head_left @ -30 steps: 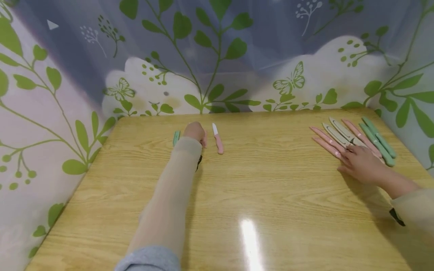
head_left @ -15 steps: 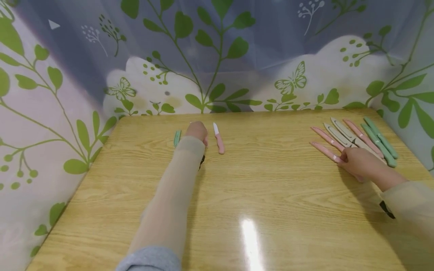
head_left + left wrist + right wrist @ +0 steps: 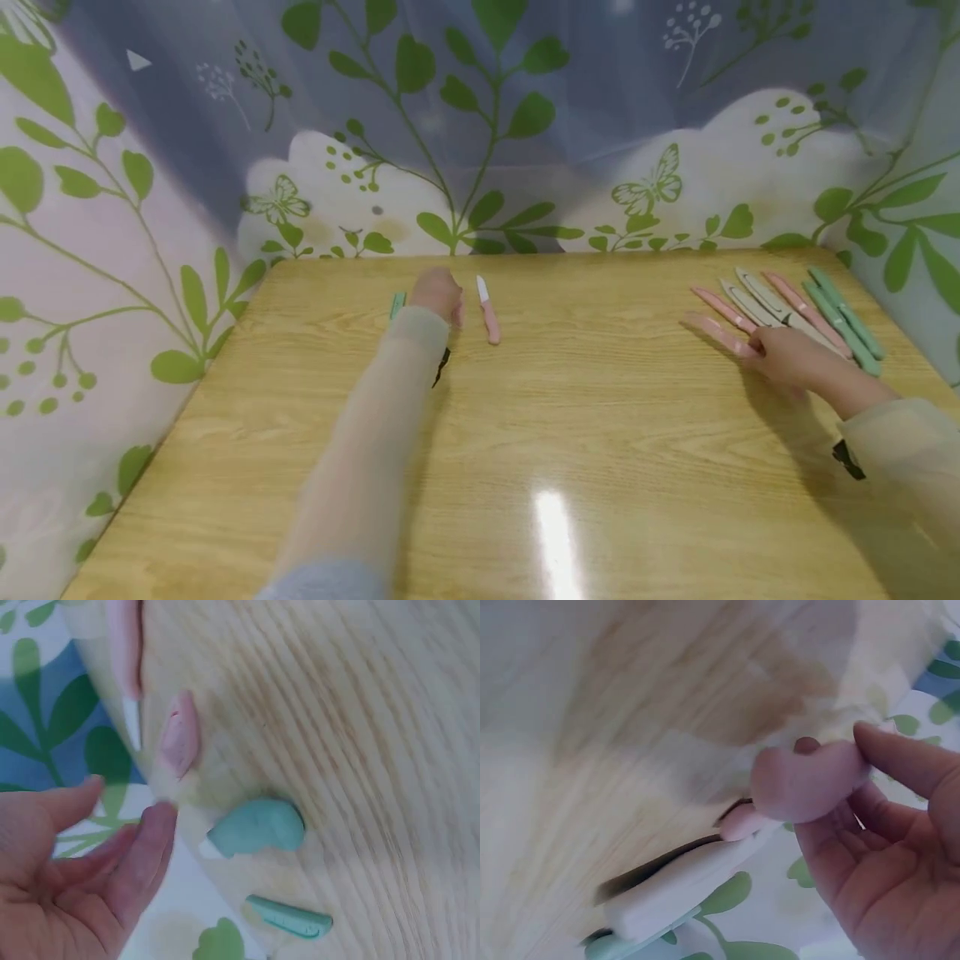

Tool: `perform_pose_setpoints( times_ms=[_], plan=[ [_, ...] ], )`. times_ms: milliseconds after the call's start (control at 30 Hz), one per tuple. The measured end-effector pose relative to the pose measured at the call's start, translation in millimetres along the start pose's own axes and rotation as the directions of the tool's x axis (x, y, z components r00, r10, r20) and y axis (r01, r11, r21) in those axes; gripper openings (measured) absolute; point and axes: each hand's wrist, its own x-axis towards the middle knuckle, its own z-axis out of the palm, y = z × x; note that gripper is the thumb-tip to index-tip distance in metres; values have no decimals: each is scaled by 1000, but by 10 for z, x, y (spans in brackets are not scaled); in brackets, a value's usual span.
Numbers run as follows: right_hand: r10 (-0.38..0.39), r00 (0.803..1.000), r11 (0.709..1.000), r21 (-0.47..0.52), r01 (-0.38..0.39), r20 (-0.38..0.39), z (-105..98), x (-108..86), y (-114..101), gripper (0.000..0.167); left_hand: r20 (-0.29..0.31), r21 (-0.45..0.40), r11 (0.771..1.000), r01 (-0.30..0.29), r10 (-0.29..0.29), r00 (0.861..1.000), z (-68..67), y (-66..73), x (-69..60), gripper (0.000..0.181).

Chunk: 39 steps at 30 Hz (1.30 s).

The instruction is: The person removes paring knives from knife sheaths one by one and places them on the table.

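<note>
My right hand (image 3: 802, 358) pinches the handle of a pink sheathed knife (image 3: 712, 332) between thumb and fingers, beside the row of knives on the right; its handle (image 3: 802, 787) shows large in the right wrist view. My left hand (image 3: 97, 870) holds nothing, fingers loosely bent, at the far side of the table. Near it lie a pink blade sheath (image 3: 180, 739), a green knife (image 3: 262, 826) with a pale blade mostly out of sight, and a green sheath (image 3: 292, 916). A bare-bladed pink knife (image 3: 488, 315) lies to its right. In the head view the left hand hides the green knife.
The row at the right holds another pink knife (image 3: 723, 309), beige knives (image 3: 780, 310), a further pink knife (image 3: 810, 315) and green knives (image 3: 843, 327). A patterned cloth (image 3: 585, 192) hangs behind the wooden table (image 3: 600, 417).
My right hand has taken hold of the nearest pink knife and drawn it away from the row, toward me and slightly left. The left hand has stayed about where it was.
</note>
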Motion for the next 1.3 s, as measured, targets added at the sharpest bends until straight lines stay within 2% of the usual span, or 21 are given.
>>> perform_pose_setpoints(
  times_ms=[100,167,200,300,333,433,633,800,967,1000,1067,1200,1233,1300],
  plan=[
    [16,1000,999,49,-15,-27,-58,-33,-86,21,-36,-26,998,-50,49,998,-75,54,-58,44],
    [27,999,995,93,-24,-31,-97,-42,-168,25,-62,-29,994,-105,103,993,-98,94,-105,58],
    [24,999,994,111,-21,-32,-114,-41,-214,27,-56,-31,991,-130,128,990,-99,116,-135,65],
    [-4,999,990,142,10,-47,-153,-15,-376,35,-43,-63,972,-226,223,974,-48,179,-236,74],
    [-13,999,989,145,20,-51,-160,-4,-434,39,-42,-73,962,-264,261,964,-20,203,-280,75],
    [-47,996,988,143,57,-71,-167,37,-631,42,-39,-60,927,-370,369,929,62,283,-432,79],
    [-62,995,978,196,77,-77,-179,69,-1093,35,-64,62,848,-526,529,846,171,398,-798,79],
    [-135,982,965,206,160,-132,-157,60,-1415,27,-82,126,777,-616,627,774,282,382,-1012,80],
    [-238,953,949,164,269,-186,-65,47,-1599,18,-159,192,712,-675,701,695,378,323,-1144,82],
    [-261,945,945,149,291,-195,-43,43,-1625,16,-160,197,704,-683,710,685,393,314,-1166,82],
    [-293,933,938,126,323,-209,-1,34,-1669,14,-141,186,698,-691,715,684,421,302,-1211,81],
    [-342,908,926,79,370,-243,59,9,-1741,13,-86,154,706,-692,707,702,469,293,-1282,79],
    [-349,903,924,69,377,-250,70,1,-1757,13,-85,156,702,-695,710,699,480,292,-1296,79],
    [-363,895,920,51,388,-258,88,-12,-1787,13,-97,177,679,-713,733,674,501,290,-1314,77]
  ],
)
